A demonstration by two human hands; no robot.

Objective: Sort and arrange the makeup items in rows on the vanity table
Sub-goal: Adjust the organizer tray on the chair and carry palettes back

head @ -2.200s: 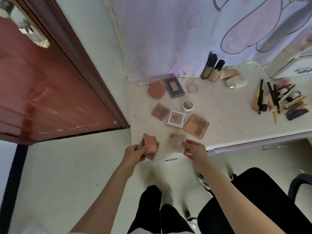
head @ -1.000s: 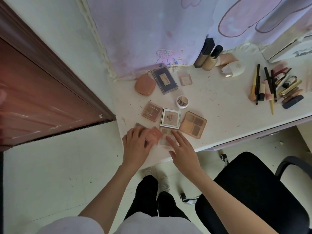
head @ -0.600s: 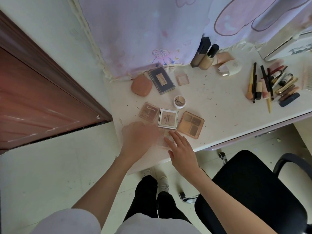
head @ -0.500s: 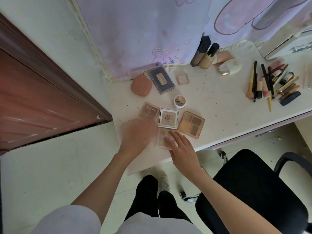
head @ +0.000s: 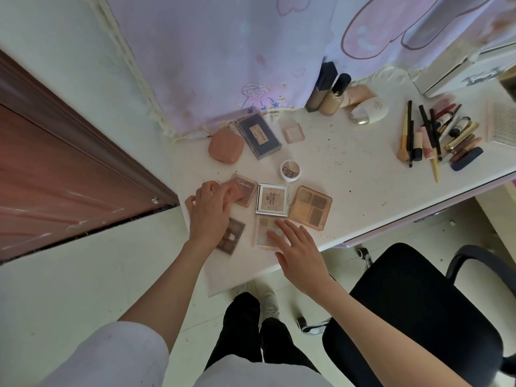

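Observation:
Flat palettes lie in rows at the near left of the white vanity table (head: 363, 185). My left hand (head: 210, 212) pinches a small pink compact (head: 237, 192) in its fingertips, over a clear pink palette (head: 248, 188). Just below that hand a dark brown palette (head: 231, 238) lies on the table. The straight fingers of my right hand (head: 300, 252) rest on a pale multi-pan palette (head: 264, 233). Beside these sit a silver-framed palette (head: 272, 198) and a tan four-pan palette (head: 310, 206).
Further back are a round pot (head: 290, 170), a peach compact (head: 226, 145), a dark blue palette (head: 258, 135) and a small square case (head: 293, 132). Foundation bottles (head: 332, 93) stand by the curtain. Brushes and lipsticks (head: 435, 135) lie at right. A black chair (head: 418, 317) stands near my right arm.
My left hand has lifted off the dark brown palette, leaving it on the table, and carried the pink compact away from me toward the clear pink palette. My right hand stays on the pale palette.

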